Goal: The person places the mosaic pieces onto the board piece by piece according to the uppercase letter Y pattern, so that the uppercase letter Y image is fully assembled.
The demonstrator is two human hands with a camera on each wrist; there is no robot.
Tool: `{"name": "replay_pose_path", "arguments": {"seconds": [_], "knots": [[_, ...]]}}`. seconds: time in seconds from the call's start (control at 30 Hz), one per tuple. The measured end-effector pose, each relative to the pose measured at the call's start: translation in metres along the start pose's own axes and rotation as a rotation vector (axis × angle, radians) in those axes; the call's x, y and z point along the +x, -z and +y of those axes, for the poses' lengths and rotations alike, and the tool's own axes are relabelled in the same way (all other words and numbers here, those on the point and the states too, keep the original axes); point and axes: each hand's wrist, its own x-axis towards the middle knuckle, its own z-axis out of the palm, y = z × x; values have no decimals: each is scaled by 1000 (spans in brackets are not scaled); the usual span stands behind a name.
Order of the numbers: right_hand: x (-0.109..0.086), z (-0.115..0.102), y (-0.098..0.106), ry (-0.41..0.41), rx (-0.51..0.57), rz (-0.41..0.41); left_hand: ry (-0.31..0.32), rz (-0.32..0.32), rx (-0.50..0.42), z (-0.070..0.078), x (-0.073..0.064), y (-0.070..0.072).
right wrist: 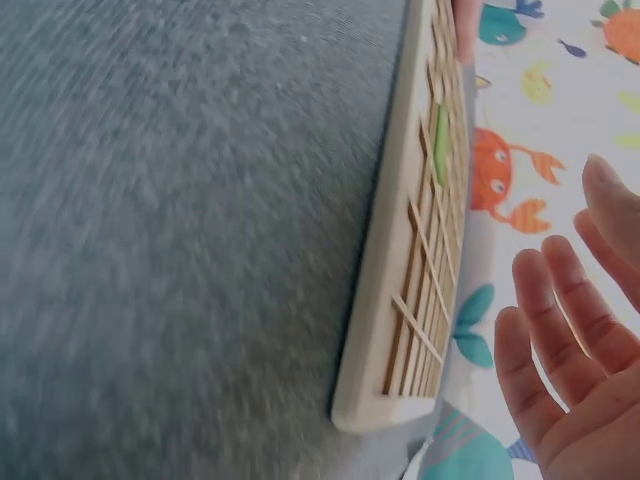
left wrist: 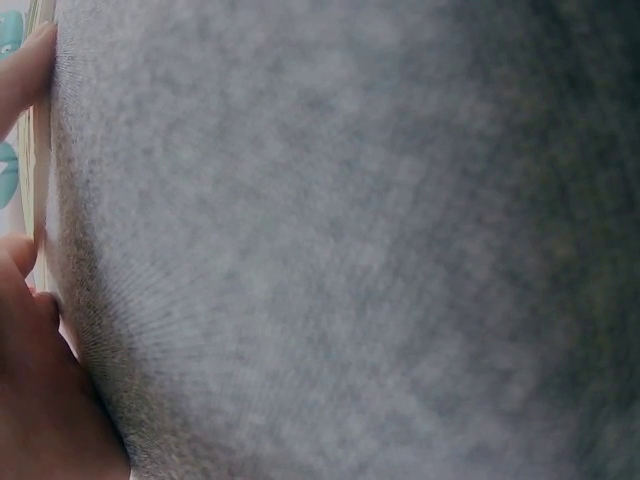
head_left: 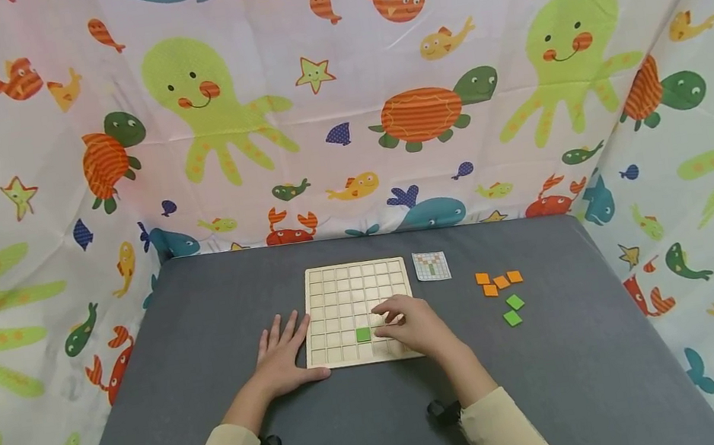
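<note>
A pale wooden grid board (head_left: 332, 299) lies on the grey table, with one green square tile (head_left: 363, 334) in a cell near its front edge. My left hand (head_left: 282, 358) rests at the board's left front corner, fingers spread along the side and thumb by the front edge. Over the board's right part hovers my right hand (head_left: 421, 327), fingers loosely bent and thumb apart from them. In the right wrist view, this hand's fingers (right wrist: 572, 330) hold nothing, and the green tile stands up slightly from the grid.
Right of the board lie several orange tiles (head_left: 501, 282) and two green tiles (head_left: 515, 302). A small card (head_left: 431, 267) with a coloured grid pattern sits by the board's far right corner. A curtain (head_left: 323, 181) printed with sea animals surrounds the table's back and sides.
</note>
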Motion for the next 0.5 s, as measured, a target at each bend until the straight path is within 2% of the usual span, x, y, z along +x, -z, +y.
{"name": "replay_pose_path", "arguments": {"seconds": [0.27, 0.5], "knots": [[-14, 4, 16, -33, -12, 104, 1, 6, 19, -1, 1, 1], [-24, 11, 26, -50, -33, 170, 3, -2, 24, 6, -3, 8]]}}
